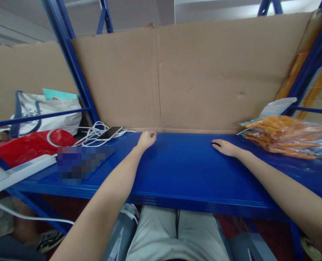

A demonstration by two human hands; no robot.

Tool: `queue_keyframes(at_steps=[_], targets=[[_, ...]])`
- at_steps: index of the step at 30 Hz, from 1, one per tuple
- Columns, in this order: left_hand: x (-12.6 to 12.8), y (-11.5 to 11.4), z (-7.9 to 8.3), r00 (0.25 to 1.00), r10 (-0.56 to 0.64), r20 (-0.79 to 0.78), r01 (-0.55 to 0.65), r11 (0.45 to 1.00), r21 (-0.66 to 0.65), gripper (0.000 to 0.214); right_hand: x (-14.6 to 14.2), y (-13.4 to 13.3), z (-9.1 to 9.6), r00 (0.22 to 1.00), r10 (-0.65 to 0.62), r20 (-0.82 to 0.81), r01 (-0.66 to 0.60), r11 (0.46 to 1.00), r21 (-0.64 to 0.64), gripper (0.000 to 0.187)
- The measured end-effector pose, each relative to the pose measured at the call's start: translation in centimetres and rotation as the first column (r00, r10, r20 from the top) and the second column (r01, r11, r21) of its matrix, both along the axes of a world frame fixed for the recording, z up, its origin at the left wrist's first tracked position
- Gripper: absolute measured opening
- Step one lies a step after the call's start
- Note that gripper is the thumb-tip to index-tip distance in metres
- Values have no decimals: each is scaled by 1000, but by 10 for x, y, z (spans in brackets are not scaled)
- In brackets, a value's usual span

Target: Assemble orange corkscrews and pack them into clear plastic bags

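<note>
Both my hands rest on a blue shelf board (182,174) in front of me. My left hand (146,139) lies near the back edge with its fingers curled into a loose fist, and nothing shows in it. A smartphone (109,133) on a tangle of white cables (91,135) lies just to its left. My right hand (224,147) lies flat, palm down, fingers stretched out and holding nothing. To its right lies a clear plastic bag of orange sticks (287,136).
A cardboard sheet (204,76) stands as a wall behind the shelf between blue rack posts (73,65). At the left are a red bag (27,145), a white tote bag (49,112) and a white power strip (16,170). My knees show below the shelf.
</note>
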State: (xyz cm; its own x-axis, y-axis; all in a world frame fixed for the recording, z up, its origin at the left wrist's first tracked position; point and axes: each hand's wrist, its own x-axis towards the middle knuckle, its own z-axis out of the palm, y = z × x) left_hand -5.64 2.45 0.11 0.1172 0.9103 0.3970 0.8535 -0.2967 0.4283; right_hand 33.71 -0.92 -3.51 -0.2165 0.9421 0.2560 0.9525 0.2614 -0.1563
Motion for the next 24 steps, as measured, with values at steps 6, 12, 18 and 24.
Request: queue_keyframes(at_steps=[6, 12, 18, 24], targets=[[4, -2, -1, 1000, 10, -14, -10, 1000, 20, 32, -2, -3, 4, 1000, -17, 2, 17, 999, -33, 47], [1, 3, -5, 1000, -18, 11, 17, 1000, 19, 30, -3, -6, 6, 1000, 11, 4, -11, 1000, -19, 47], [2, 4, -5, 999, -25, 23, 24, 999, 23, 29, -7, -16, 18, 1000, -22, 21, 22, 1000, -18, 41], [2, 4, -4, 1000, -22, 20, 21, 999, 24, 30, -1, -31, 46, 975, -208, -77, 221, 948, 231, 32]])
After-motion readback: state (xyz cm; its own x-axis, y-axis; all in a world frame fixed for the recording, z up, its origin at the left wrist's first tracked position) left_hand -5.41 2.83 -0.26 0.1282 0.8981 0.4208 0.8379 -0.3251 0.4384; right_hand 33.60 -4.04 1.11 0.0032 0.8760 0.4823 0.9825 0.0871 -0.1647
